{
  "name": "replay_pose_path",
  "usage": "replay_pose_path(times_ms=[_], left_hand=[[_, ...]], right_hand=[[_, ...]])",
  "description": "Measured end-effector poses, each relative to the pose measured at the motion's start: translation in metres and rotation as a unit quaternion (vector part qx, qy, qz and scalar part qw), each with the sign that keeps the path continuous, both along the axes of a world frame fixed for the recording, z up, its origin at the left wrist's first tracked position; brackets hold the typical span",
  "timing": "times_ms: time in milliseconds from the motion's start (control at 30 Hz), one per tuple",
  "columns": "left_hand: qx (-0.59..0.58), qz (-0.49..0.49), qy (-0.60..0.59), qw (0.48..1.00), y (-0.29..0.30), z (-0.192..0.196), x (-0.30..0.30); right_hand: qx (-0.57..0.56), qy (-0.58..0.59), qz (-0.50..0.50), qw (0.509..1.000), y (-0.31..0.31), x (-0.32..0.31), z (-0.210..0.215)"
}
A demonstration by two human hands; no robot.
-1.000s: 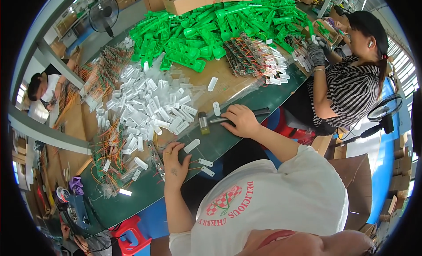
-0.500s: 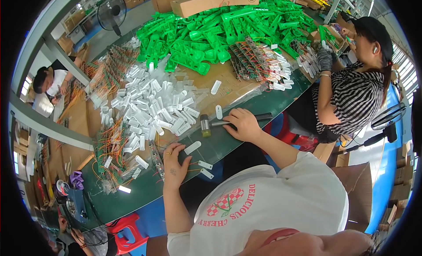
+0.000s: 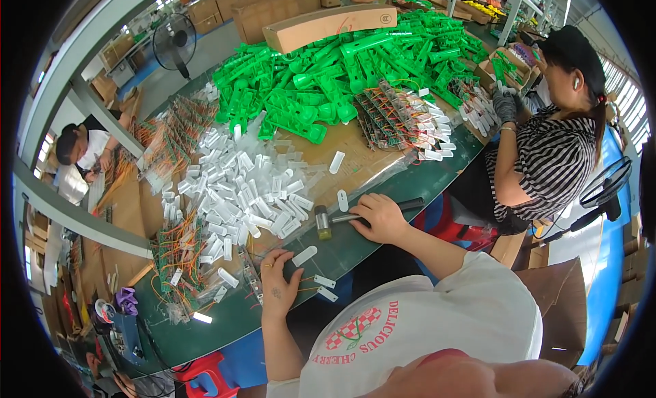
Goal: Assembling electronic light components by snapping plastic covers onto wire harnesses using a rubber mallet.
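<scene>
While right hand (image 3: 380, 218) grips mallet (image 3: 328, 221), left hand (image 3: 279, 283) nearby

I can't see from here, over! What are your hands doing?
Right hand grips small hammer. Left hand on table beside white piece. White pile close ahead.

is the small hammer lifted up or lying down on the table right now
Lying down. The hammer rests flat on the green table, with the right hand over its handle.

Bright green plastic housings (image 3: 328, 76) heaped behind a drift of white caps (image 3: 239, 193) — the tabletop (image 3: 225, 316) dark green. Orange wires (image 3: 174, 254) on small boards; a neighbour's shirt (image 3: 547, 165) black-and-white striped — a red stool (image 3: 205, 374).
</scene>
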State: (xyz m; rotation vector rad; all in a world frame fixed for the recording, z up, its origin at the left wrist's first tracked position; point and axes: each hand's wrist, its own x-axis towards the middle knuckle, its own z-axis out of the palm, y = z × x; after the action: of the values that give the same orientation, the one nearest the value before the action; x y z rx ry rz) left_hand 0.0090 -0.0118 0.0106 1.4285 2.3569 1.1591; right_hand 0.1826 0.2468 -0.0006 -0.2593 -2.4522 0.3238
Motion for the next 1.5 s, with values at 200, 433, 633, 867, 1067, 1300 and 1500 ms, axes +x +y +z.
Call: replay_pose_path(times_ms=[200,433,633,867,1067,1300,1500], left_hand=[[0.001,0.0,0.013,1.0,-0.007,-0.006,0.0],[-0.015,-0.002,0.005,1.0,-0.001,-0.002,-0.001],[-0.011,0.0,0.0,1.0,-0.001,0.001,-0.002],[0.0,-0.006,0.0,1.0,-0.005,-0.004,0.0],[0.0,-0.005,0.007,1.0,-0.004,-0.003,-0.001],[0.005,-0.007,0.015,1.0,-0.002,-0.008,-0.003],[0.021,-0.009,0.016,1.0,-0.005,-0.014,-0.005]], right_hand=[[0.006,-0.011,0.006,1.0,-0.003,-0.001,-0.001],[-0.004,-0.018,0.006,1.0,0.002,-0.001,-0.001],[-0.011,-0.017,0.01,1.0,0.002,-0.002,0.0],[0.004,-0.012,0.006,1.0,-0.001,-0.001,-0.001],[0.008,-0.01,0.002,1.0,-0.001,-0.002,-0.002],[0.017,-0.014,-0.008,1.0,-0.002,-0.001,0.0],[0.025,-0.003,-0.004,1.0,-0.004,-0.003,-0.004]])
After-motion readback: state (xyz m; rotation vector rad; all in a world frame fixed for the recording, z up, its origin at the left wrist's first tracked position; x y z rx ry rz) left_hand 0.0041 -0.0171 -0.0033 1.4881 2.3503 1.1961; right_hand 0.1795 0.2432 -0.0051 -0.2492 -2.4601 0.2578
